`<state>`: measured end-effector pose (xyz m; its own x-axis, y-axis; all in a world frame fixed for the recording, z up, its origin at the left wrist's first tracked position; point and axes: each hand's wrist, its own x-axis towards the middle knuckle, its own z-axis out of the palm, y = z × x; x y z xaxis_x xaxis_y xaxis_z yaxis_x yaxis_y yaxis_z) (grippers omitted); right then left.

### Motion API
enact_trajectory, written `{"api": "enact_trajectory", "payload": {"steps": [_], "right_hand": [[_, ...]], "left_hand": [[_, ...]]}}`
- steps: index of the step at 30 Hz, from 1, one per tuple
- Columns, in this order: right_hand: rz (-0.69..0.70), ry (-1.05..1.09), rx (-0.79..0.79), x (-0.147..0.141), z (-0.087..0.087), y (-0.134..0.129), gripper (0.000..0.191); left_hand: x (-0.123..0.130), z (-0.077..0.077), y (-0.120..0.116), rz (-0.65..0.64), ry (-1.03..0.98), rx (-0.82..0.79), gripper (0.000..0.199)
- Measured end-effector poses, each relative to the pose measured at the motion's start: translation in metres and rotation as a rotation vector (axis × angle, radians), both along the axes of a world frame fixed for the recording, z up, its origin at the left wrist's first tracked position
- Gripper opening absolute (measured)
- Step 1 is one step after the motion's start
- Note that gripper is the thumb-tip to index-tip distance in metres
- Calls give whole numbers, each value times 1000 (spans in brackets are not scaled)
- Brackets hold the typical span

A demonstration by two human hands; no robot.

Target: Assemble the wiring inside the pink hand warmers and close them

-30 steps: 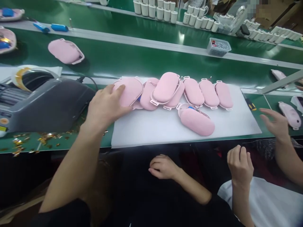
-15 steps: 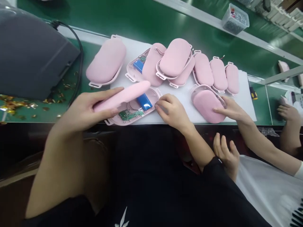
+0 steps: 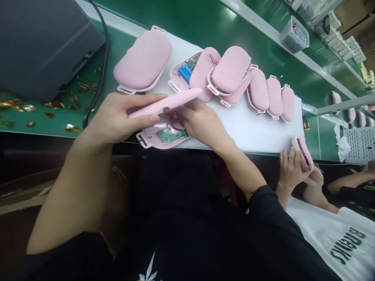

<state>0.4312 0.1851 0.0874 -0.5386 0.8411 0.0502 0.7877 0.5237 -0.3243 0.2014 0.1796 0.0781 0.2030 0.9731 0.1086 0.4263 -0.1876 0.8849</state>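
Observation:
My left hand [image 3: 117,117] grips a pink cover [image 3: 170,102] by its left end, thumb below and fingers above, holding it tilted on edge. Beneath the cover lies an open pink casing [image 3: 146,138] with a green circuit board [image 3: 166,135] and some thin wires inside. My right hand [image 3: 202,119] reaches in between cover and casing with bent, closed fingers. Its fingertips are hidden, so what they pinch cannot be made out. Just behind is another opened casing [image 3: 175,76] showing a blue battery [image 3: 185,73], partly overlapped by a pink cover [image 3: 202,74].
Several pink casings with covers [image 3: 231,70] lie along a white mat [image 3: 249,136]. Left stand a dark grey machine [image 3: 43,47], a black cable [image 3: 104,70] and gold foil scraps [image 3: 83,86]. At right, a co-worker's hands [image 3: 293,168] hold a pink casing [image 3: 304,152].
My right hand has moved from the casing's right edge in under the cover, now hiding the blue battery there. The co-worker has lifted a pink casing off the mat. The view has shifted.

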Motion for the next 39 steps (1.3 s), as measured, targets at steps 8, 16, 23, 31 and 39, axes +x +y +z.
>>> {"api": "enact_trajectory", "payload": {"steps": [8, 16, 23, 31, 39], "right_hand": [[80, 254, -314, 8, 24, -2, 21], [104, 159, -124, 4, -1, 0, 21], [115, 199, -143, 12, -5, -1, 20], [59, 225, -192, 9, -4, 3, 17], [72, 180, -175, 8, 3, 4, 15]], "left_hand": [[23, -2, 23, -178, -114, 86, 102], [18, 3, 23, -214, -197, -23, 79], [20, 4, 24, -244, -216, -38, 68], [21, 0, 24, -226, -189, -23, 61], [21, 4, 23, -207, -258, -35, 68]]}}
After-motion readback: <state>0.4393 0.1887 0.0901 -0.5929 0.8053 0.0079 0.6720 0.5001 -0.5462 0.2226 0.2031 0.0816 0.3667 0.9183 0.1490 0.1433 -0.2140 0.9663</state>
